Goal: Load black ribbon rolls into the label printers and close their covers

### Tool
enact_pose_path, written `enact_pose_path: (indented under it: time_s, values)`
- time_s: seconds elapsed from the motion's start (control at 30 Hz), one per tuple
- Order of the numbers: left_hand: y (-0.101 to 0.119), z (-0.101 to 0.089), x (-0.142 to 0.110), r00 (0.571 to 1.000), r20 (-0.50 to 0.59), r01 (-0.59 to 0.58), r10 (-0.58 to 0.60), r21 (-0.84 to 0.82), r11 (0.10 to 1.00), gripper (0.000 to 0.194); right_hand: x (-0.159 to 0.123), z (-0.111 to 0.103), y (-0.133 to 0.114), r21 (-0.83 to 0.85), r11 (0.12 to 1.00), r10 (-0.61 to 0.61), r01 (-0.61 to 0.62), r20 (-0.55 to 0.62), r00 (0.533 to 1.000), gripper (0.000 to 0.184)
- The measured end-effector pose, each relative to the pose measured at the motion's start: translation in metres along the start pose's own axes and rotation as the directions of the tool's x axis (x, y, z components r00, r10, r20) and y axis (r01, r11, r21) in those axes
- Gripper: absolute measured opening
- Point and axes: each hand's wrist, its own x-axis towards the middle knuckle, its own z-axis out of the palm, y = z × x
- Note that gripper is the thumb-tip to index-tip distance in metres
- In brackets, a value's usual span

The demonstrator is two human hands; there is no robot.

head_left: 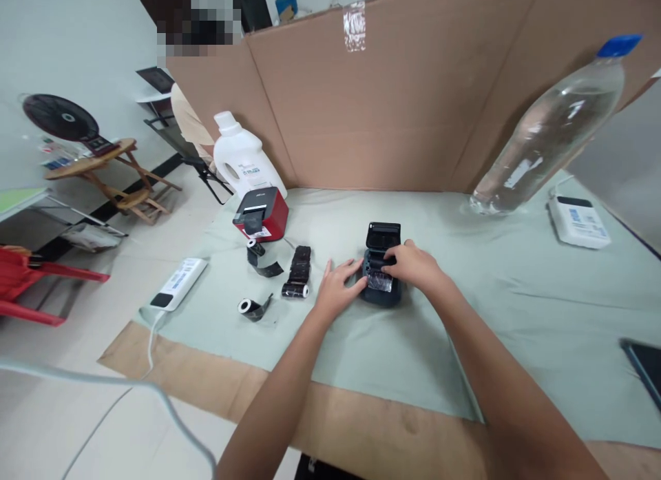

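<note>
A small black label printer [383,268] sits mid-table with its lid flipped up. A shiny roll wrapped in clear film [380,282] lies in its open bay. My left hand [337,287] rests against the printer's left side, fingers stretched toward the roll. My right hand [413,263] curls over the printer's right side, fingertips on the bay by the roll. Left of the printer lie black label rolls [298,273], one partly unrolled [253,306], and a curled strip [263,259].
A red and black printer [261,215] and a white jug [242,160] stand at the back left. A clear water bottle [552,129] leans at the right by a white device [578,222]. A power strip [178,282] lies at the left edge. Cardboard walls enclose the back.
</note>
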Motion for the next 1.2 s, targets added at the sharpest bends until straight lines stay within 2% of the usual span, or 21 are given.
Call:
enact_pose_path:
  time_s: [0.13, 0.27, 0.33, 0.43, 0.5, 0.53, 0.6, 0.67, 0.77, 0.83, 0.93, 1.0, 1.1, 1.2]
  values:
    - [-0.001, 0.001, 0.001, 1.0, 0.006, 0.004, -0.004, 0.012, 1.0, 0.048, 0.006, 0.0, 0.008, 0.05, 0.994, -0.096, 0.097, -0.014, 0.995, 0.029]
    - [0.001, 0.0, 0.001, 1.0, -0.003, 0.01, -0.01, 0.009, 1.0, 0.043, 0.0, -0.022, 0.018, 0.307, 0.923, -0.185, 0.232, -0.176, 0.967, 0.016]
    - [0.003, -0.001, 0.001, 1.0, 0.006, 0.013, -0.013, -0.014, 1.0, 0.044, -0.009, -0.036, 0.02, 0.51, 0.817, -0.19, 0.268, -0.2, 0.961, 0.018]
    - [0.004, -0.002, 0.001, 1.0, 0.008, 0.005, -0.005, -0.041, 0.999, 0.049, -0.024, -0.047, 0.012, 0.769, 0.574, -0.166, 0.281, -0.227, 0.96, 0.025]
    - [0.003, -0.002, 0.001, 1.0, -0.014, 0.001, -0.002, -0.039, 0.999, 0.047, -0.028, -0.044, 0.0, 0.828, 0.468, -0.116, 0.309, -0.289, 0.95, 0.03]
    - [0.003, -0.002, 0.001, 1.0, -0.025, -0.003, 0.002, -0.039, 0.999, 0.046, -0.028, -0.041, -0.009, 0.828, 0.455, -0.103, 0.326, -0.315, 0.944, 0.031]
    - [0.003, -0.001, 0.001, 0.999, -0.028, -0.016, 0.015, -0.04, 0.999, 0.041, -0.021, -0.034, -0.031, 0.786, 0.498, -0.127, 0.366, -0.351, 0.928, 0.031]
    - [0.002, 0.0, 0.001, 0.999, -0.038, -0.014, 0.012, -0.042, 0.999, 0.04, -0.005, -0.029, -0.06, 0.678, 0.609, -0.188, 0.412, -0.381, 0.905, 0.03]
    - [0.002, 0.0, 0.001, 0.999, -0.052, 0.01, -0.012, -0.04, 0.999, 0.047, 0.029, -0.026, -0.112, 0.363, 0.801, -0.292, 0.476, -0.458, 0.84, 0.029]
    - [0.003, -0.002, 0.0, 0.999, -0.037, 0.002, -0.003, -0.037, 0.999, 0.05, 0.054, -0.024, -0.147, 0.153, 0.871, -0.357, 0.467, -0.455, 0.816, 0.028]
    - [0.005, -0.006, -0.001, 1.0, -0.012, -0.02, 0.019, -0.034, 0.999, 0.04, 0.09, -0.015, -0.189, 0.0, 0.922, -0.363, 0.387, -0.346, 0.865, 0.029]
    - [0.005, -0.007, 0.0, 1.0, -0.001, -0.017, 0.017, -0.035, 0.999, 0.034, 0.109, -0.003, -0.206, -0.043, 0.941, -0.334, 0.335, -0.261, 0.906, 0.031]
    - [0.002, -0.006, 0.001, 0.999, 0.034, -0.009, 0.01, -0.017, 1.0, 0.036, 0.129, 0.016, -0.216, -0.069, 0.956, -0.295, 0.287, -0.179, 0.939, 0.032]
    - [-0.002, -0.002, 0.003, 0.998, 0.06, -0.017, 0.017, 0.0, 1.0, 0.038, 0.141, 0.023, -0.217, -0.08, 0.968, -0.248, 0.238, -0.147, 0.958, 0.032]
